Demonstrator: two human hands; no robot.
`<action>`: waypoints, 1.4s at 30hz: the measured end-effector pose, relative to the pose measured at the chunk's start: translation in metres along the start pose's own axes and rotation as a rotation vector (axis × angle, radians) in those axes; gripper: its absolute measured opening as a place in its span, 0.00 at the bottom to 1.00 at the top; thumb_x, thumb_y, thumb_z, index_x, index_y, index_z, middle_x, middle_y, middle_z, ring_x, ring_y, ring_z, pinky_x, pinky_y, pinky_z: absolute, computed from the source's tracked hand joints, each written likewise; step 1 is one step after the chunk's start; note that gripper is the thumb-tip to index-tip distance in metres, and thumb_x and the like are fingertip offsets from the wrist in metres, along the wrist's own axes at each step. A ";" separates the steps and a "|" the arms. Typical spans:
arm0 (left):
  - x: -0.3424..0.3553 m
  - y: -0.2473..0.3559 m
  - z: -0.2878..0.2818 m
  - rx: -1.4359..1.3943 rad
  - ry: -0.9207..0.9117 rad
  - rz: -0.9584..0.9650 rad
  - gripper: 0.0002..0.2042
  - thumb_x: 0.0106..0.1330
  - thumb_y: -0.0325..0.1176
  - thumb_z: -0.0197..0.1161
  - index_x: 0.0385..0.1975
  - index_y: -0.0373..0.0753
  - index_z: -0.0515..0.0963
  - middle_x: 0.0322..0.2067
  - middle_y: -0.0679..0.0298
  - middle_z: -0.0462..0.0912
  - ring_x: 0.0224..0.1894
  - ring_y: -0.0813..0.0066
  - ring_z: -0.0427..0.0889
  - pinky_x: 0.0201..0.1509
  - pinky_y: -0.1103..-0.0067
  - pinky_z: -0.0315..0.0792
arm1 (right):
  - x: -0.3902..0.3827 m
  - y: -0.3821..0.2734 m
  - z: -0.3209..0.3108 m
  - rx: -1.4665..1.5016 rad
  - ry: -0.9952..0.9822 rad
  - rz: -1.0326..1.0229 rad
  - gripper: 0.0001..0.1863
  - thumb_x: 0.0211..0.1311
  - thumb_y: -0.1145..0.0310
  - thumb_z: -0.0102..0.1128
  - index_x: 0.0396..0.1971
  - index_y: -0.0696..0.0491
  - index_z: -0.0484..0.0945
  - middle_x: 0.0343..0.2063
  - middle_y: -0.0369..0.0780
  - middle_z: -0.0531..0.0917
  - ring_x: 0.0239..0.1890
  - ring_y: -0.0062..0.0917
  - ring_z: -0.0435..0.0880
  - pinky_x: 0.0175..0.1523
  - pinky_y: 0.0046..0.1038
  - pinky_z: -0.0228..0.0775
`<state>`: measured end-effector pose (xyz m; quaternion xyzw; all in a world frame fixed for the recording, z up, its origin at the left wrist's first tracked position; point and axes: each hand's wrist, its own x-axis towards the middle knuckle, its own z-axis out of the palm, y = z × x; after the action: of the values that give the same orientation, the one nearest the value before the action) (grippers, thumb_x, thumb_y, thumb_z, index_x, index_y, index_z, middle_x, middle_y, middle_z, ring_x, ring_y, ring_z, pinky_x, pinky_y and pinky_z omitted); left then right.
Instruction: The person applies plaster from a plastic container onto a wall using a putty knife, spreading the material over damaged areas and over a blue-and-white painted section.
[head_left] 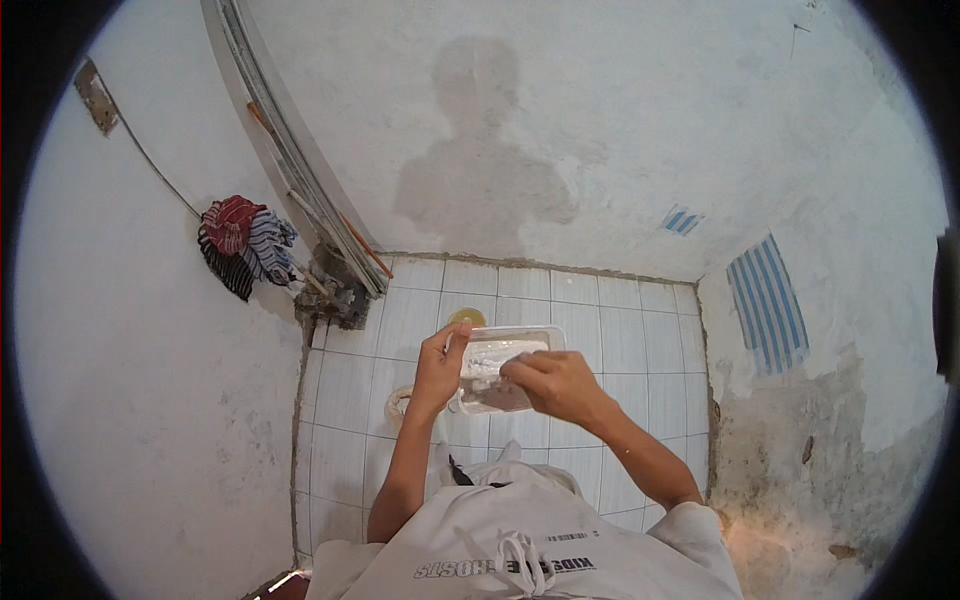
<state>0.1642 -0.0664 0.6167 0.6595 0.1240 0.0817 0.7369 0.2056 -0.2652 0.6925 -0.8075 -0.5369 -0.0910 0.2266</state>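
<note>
Clear plastic, scuffed and cloudy with white and greyish residue, makes up the shallow rectangular container (505,368) that a person is holding out in front of their body, above a floor of white tiles (610,330). The left hand (440,368) is gripping the container's left short edge, fingers curled over the rim with the thumb toward the inside. The right hand (552,385) is reaching in from the right, fingers bunched and pressed down onto the inner surface; whether they are pinching a cloth or sponge cannot be told. Judging by the smeared film covering much of the inside, the rubbing of the container seems partway along, with a good deal of residue left to clear. The container's long axis is running left to right across the view, its open side tilted up toward the camera and its far long edge pointing at the back wall (560,130). A small round yellowish object (466,316) is sitting on the tiles just beyond it. A bundle of red and striped cloth (243,243) is hanging on the left wall, and blue striped patches (768,302) are showing on the right wall.
</note>
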 end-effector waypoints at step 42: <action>-0.002 0.000 -0.010 -0.014 0.015 0.054 0.23 0.73 0.49 0.55 0.43 0.31 0.80 0.32 0.66 0.82 0.36 0.82 0.74 0.43 0.83 0.70 | 0.001 0.003 -0.023 0.172 0.015 0.051 0.13 0.46 0.78 0.66 0.34 0.50 0.79 0.27 0.35 0.84 0.27 0.31 0.84 0.29 0.30 0.76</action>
<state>0.1593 -0.0572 0.6155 0.6568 0.1111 0.1072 0.7381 0.2103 -0.2760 0.7119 -0.7978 -0.5201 -0.0449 0.3016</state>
